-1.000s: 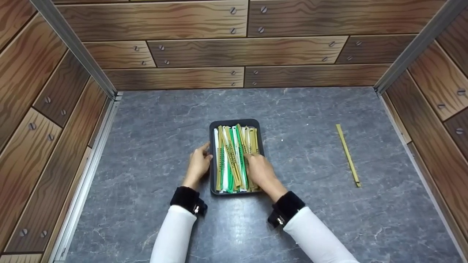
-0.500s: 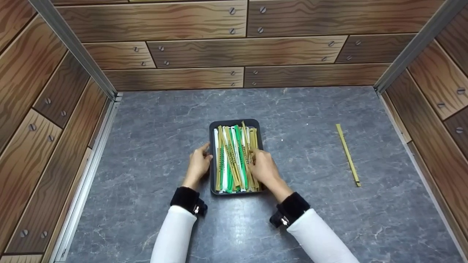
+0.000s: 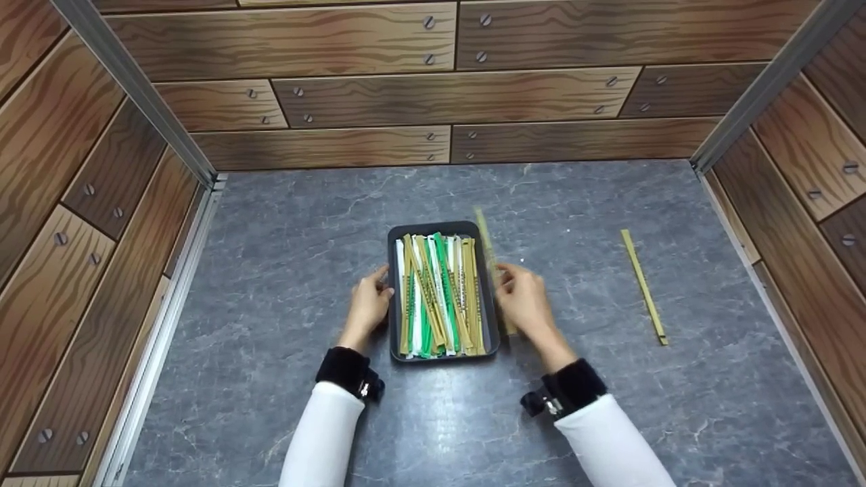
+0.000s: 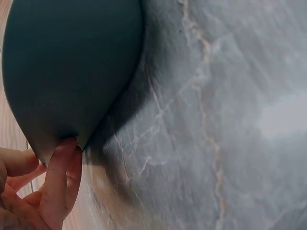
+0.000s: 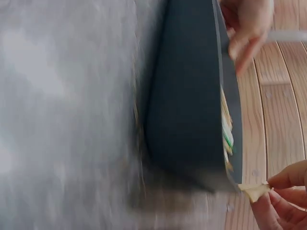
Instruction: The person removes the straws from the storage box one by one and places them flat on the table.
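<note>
A black rectangular tray (image 3: 492,341) holds many long wrapped straws (image 3: 436,297) in gold, green and white, lying lengthwise. My left hand (image 3: 369,301) holds the tray's left edge, thumb at the rim and fingertips against the outer wall, as the left wrist view shows of the fingers (image 4: 58,177). Just outside the tray's right rim, my right hand (image 3: 526,297) pinches a gold wrapped straw (image 3: 484,230), blurred in the head view. Its crimped end (image 5: 256,191) shows between thumb and fingers in the right wrist view. Another gold wrapped straw (image 3: 644,287) lies apart on the right.
The tray stands on a grey marbled tabletop (image 3: 284,237). Wood-patterned panels (image 3: 365,98) enclose the back and both sides, with metal rails (image 3: 152,297) along the edges.
My right hand has drawn a gold wrapped straw out of the pile and moved right with it, past the tray's rim. My left hand and the tray have stayed in place.
</note>
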Motion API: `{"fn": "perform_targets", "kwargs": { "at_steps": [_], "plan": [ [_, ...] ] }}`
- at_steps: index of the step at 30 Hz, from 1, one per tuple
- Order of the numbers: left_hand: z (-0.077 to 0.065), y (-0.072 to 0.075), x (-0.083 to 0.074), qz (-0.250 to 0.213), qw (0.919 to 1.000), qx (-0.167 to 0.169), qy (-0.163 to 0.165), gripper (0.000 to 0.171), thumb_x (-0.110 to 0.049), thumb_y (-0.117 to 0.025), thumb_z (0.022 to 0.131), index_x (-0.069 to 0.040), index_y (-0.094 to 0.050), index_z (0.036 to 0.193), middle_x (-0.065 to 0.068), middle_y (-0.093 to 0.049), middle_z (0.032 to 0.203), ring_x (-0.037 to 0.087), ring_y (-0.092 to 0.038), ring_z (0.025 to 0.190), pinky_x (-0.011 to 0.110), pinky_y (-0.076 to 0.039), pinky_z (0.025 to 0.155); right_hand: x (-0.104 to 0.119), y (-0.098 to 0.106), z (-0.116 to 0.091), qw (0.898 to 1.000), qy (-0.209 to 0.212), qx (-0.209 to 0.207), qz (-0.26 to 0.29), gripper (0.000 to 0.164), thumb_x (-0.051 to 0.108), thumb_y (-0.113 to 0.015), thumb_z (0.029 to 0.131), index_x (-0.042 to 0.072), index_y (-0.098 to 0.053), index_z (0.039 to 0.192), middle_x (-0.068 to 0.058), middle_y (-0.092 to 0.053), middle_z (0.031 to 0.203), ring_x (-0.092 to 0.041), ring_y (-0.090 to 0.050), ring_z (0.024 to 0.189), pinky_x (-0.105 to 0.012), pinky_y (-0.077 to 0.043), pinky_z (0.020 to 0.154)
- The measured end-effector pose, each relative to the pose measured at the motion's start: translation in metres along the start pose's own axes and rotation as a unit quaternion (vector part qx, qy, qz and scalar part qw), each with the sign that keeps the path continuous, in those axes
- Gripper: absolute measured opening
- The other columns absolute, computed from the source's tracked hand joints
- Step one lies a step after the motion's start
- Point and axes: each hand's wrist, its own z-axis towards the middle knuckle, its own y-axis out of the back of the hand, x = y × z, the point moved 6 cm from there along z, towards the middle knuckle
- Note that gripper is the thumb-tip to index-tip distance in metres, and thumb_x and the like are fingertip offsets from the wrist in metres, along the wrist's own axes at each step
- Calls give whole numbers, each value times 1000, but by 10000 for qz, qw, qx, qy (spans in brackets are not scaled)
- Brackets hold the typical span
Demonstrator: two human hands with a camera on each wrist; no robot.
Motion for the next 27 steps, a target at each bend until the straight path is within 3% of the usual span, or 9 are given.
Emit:
{"fn": "perform_targets", "kwargs": {
  "at_steps": [4,9,17,22,27],
  "plan": [
    [-1,-2,2,44,10000,8,32,51,2,-62,91,-1,-52,141,18,-68,96,29,-64,89,43,-52,84,-31,24,6,9987,-184,-326,-340,39,-11,-60,81,-10,-63,120,-22,-69,91,-34,-67,79,-45,-57,71],
    [-2,-3,2,53,10000,13,52,51,2,-62,91,-1,-52,141,18,-68,95,30,-63,89,43,-51,85,-83,53,11,9909,-856,-262,-1000,40,-7,-55,85,-8,-60,124,-29,-66,105,-45,-64,96,-54,-53,80],
    [-3,-1,-1,65,10000,-27,-63,50,2,-62,91,0,-52,140,18,-68,94,31,-63,90,45,-51,85,-140,99,9,9509,-2150,-226,-2214,38,9,-50,94,9,-63,130,-28,-62,118,-51,-60,100,-62,-49,71],
    [-2,0,-2,83,9999,-22,-68,50,2,-63,91,-1,-53,140,17,-69,93,31,-63,89,44,-51,85,-155,113,10,9387,-2262,-292,-2584,28,15,-46,100,4,-65,118,-32,-59,109,-58,-58,95,-68,-47,70],
    [-1,0,-2,85,9999,-24,-90,50,2,-62,91,0,-52,140,19,-68,95,32,-63,92,44,-51,88,-166,118,12,9362,-2182,-227,-2746,28,15,-44,102,-3,-64,109,-33,-59,104,-58,-58,91,-68,-47,68]
  ]
}}
